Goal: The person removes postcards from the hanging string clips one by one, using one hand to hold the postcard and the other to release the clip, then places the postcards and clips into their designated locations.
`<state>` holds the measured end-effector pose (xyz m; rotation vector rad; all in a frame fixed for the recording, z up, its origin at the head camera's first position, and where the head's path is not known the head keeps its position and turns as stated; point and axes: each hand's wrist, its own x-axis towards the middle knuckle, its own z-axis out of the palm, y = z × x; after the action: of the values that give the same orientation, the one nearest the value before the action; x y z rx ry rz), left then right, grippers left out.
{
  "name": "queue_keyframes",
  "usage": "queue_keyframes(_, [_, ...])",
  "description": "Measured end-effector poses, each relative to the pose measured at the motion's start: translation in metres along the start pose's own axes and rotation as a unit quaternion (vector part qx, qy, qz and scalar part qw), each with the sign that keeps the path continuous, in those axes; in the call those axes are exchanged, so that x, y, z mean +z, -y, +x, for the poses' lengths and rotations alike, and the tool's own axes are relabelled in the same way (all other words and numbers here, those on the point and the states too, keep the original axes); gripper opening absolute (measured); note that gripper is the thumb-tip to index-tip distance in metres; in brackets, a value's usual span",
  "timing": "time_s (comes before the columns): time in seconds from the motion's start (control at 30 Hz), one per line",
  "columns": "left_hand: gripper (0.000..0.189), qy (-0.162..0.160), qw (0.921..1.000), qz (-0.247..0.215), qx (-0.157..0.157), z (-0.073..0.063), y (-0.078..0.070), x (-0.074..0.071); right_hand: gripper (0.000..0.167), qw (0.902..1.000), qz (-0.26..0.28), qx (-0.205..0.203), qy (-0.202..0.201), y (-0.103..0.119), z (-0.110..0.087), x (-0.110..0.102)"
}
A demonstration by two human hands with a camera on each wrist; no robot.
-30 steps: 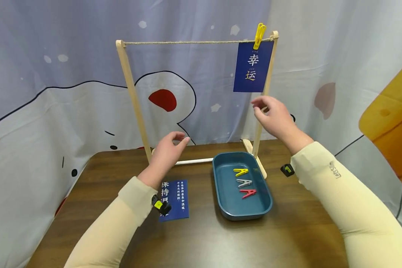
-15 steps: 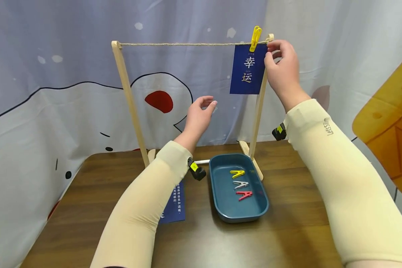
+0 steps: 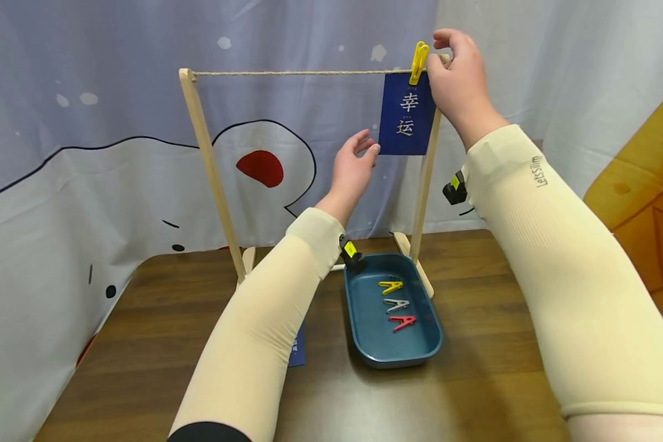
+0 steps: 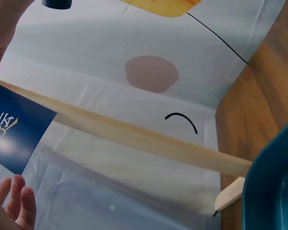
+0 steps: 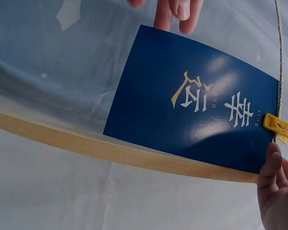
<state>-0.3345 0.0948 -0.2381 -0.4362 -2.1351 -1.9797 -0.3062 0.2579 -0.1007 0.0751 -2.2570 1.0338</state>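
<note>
A dark blue card (image 3: 404, 123) with white and gold characters hangs from the rope (image 3: 287, 73), held by a yellow clothespin (image 3: 418, 62) near its top. At the card's upper right corner is my right hand (image 3: 460, 77), thumb beside the clothespin, fingers bent above. In the right wrist view its thumb (image 5: 273, 158) reaches the corner by the rope; firm contact cannot be told. My left hand (image 3: 355, 164) is raised at the card's lower left edge, fingers loosely spread. The left wrist view shows its fingers (image 4: 26, 208) close to the card, gripping nothing.
A wooden frame (image 3: 212, 166) carries the rope. Below its right post, a blue-green tray (image 3: 353, 319) holds yellow (image 3: 390, 286), grey (image 3: 396, 304) and red (image 3: 402, 323) clothespins. Another blue card (image 3: 297, 351) lies on the table (image 3: 143, 344), mostly behind my left forearm. A curtain hangs behind.
My right hand has risen from below the hanging card to its upper right corner, by the clothespin. My left hand has moved up and right to the card's lower left edge.
</note>
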Motion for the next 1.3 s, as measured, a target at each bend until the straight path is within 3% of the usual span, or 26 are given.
queue_keyframes(0.13, [0.046,0.023,0.9995,0.014,-0.019,0.000,-0.004,0.009,0.049,0.9988,0.009,0.016,0.046,0.003,0.000,-0.001])
queue_keyframes(0.23, [0.043,0.033,0.9991,0.021,-0.013,-0.001,-0.005,0.012,0.049,0.9967,0.024,0.022,0.074,0.005,-0.001,-0.001])
queue_keyframes(0.53, [0.022,0.035,0.9973,0.064,0.003,-0.009,-0.002,0.014,0.048,0.9924,0.051,0.033,0.107,0.011,0.000,-0.001])
queue_keyframes(0.73, [0.025,0.050,0.9965,0.066,0.002,-0.014,-0.008,0.017,0.048,0.9902,0.066,0.052,0.112,0.014,0.000,-0.005])
queue_keyframes(1.0, [0.021,0.036,0.9980,0.051,-0.003,-0.017,-0.010,0.015,0.042,0.9852,0.098,0.076,0.118,0.019,-0.001,-0.014])
queue_keyframes(1.3, [0.021,0.036,0.9980,0.050,-0.010,-0.018,-0.007,0.014,0.037,0.9919,0.076,0.060,0.082,0.013,-0.001,-0.019])
